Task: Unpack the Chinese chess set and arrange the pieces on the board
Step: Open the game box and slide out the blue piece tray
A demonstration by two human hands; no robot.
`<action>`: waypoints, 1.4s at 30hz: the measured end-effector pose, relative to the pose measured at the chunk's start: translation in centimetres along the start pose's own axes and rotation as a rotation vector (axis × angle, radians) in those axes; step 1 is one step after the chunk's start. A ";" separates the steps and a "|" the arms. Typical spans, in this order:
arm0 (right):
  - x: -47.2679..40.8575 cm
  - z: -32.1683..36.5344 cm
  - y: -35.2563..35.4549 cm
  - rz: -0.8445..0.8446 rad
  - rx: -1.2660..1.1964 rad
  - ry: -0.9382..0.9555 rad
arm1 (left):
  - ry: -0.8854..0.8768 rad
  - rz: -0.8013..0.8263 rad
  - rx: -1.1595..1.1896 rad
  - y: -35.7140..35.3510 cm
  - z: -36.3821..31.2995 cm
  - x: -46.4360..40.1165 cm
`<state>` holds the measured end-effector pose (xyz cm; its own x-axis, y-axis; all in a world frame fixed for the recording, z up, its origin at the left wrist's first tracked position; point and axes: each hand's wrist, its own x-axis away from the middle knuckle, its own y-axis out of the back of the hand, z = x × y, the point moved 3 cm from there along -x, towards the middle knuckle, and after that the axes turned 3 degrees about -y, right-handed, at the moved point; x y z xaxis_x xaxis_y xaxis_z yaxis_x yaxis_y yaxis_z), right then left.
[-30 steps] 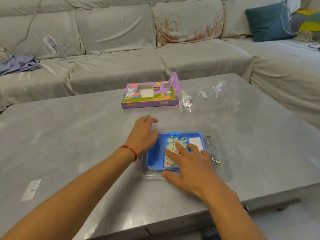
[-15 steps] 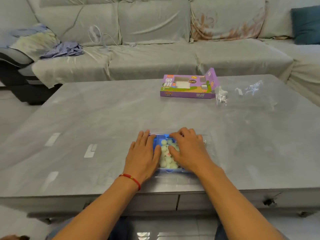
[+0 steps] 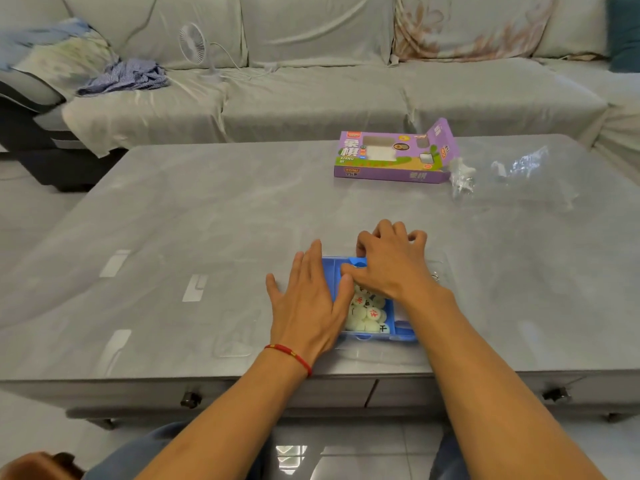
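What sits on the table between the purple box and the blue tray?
Only bare grey table between purple box and blue tray, seen from the head view.

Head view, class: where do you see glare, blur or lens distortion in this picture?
Head view: pale window glare patches lie on the glossy table and the floor tile; the bedding at far left is smeared; the sofa lines bow, a wide-angle effect; the chess pieces between the hands read fairly sharp.

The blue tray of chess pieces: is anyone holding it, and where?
Right hand curls over the blue tray's far edge; left hand lies flat along its left side.
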<state>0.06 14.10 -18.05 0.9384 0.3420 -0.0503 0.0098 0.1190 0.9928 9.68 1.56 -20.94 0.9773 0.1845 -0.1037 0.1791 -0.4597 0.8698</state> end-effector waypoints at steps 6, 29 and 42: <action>0.0 -0.2 0.5 -0.003 -0.124 0.000 | 0.001 -0.041 0.137 -0.1 0.4 0.1; 1.6 -10.4 2.1 -0.097 -1.124 -0.635 | -0.165 -0.163 -0.128 1.0 1.8 0.1; 3.9 -17.1 1.6 -0.317 -1.099 -0.946 | 0.136 -0.286 -0.153 3.3 6.2 -3.0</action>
<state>-2.12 31.58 -18.50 0.8222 -0.5001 0.2719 0.3973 0.8462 0.3550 8.04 -5.88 -20.71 0.8641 0.4058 -0.2978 0.4148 -0.2391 0.8779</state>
